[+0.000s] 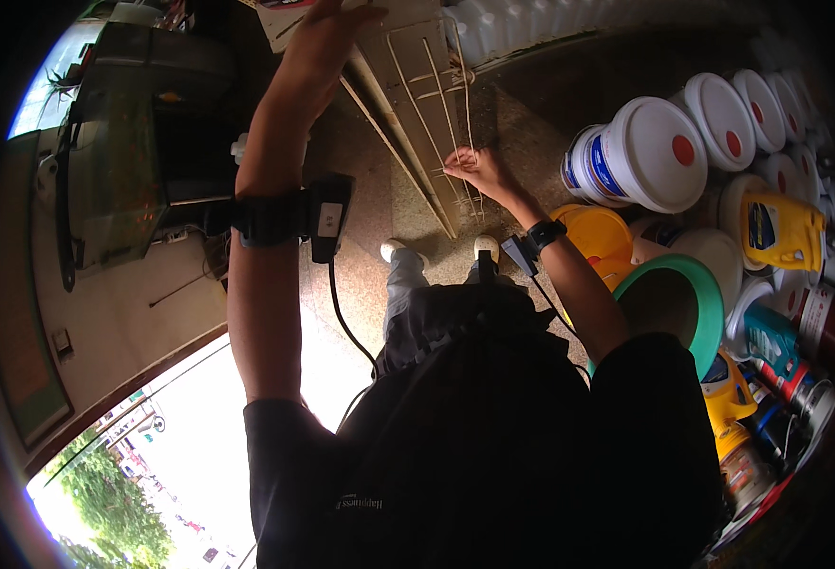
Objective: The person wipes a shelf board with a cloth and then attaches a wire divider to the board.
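Black cloth shirt [436, 427] foremost; beyond, slender pale wire rack [441, 92] along brown flat panel [391, 100], long axis pointing forward; right hand [479, 171], fingers clamped around its nearer part; left hand [327, 38], finger state indeterminable.

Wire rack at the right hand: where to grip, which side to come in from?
Probably pinch the wire rack by its rightmost long rod, coming from the right, where the right hand is. Its rods are thin with open gaps, so fingertips could close around one; the pale board crowds its left side.
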`<state>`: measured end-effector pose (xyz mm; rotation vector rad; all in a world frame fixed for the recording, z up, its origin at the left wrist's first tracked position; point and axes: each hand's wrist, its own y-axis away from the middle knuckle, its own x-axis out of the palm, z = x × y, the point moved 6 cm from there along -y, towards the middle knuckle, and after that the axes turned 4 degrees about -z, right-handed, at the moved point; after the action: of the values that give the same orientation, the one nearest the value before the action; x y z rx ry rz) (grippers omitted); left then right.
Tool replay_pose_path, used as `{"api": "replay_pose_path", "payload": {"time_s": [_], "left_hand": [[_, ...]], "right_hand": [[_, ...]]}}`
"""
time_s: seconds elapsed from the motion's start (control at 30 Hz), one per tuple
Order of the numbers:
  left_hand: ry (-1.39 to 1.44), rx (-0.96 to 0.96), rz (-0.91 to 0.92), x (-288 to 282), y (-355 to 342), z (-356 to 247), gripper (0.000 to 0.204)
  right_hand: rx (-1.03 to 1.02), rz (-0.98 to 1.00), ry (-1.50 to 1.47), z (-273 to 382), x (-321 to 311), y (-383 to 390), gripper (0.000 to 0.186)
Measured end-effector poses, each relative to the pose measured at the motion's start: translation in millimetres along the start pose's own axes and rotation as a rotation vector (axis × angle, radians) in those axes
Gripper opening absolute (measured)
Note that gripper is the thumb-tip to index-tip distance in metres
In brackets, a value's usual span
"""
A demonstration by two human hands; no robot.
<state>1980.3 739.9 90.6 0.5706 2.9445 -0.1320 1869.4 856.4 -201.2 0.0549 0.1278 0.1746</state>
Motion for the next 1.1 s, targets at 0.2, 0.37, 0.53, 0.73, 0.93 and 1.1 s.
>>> {"api": "replay_pose_path", "payload": {"time_s": [0.2,0.37,0.53,0.73,0.93,1.1], "left_hand": [[0.028,0.013,0.026,8.2,-8.9,3.0,0.046],[-0.005,0.188,0.036,14.9,-3.5,-4.2,0.042],[0.015,-0.073,-0.018,21.7,-8.2,4.3,0.041],[0.055,-0.118,-0.014,1.3,-6.7,-0.9,0.042],[0.099,-0.130,-0.031,-14.9,-3.1,1.8,0.044],[0.084,-0.078,-0.039,-14.8,-3.6,5.7,0.045]], "right_hand": [[0.166,0.205,0.198,-38.6,12.8,12.1,0.019],[-0.007,0.100,0.115,-49.0,54.6,31.5,0.022],[-0.130,0.016,0.096,-20.8,41.9,22.0,0.022],[-0.139,-0.141,-0.018,13.5,-33.4,27.1,0.025],[-0.165,-0.168,0.030,28.9,-47.3,33.6,0.029],[-0.048,-0.008,0.300,53.7,-32.5,14.3,0.026]]}}
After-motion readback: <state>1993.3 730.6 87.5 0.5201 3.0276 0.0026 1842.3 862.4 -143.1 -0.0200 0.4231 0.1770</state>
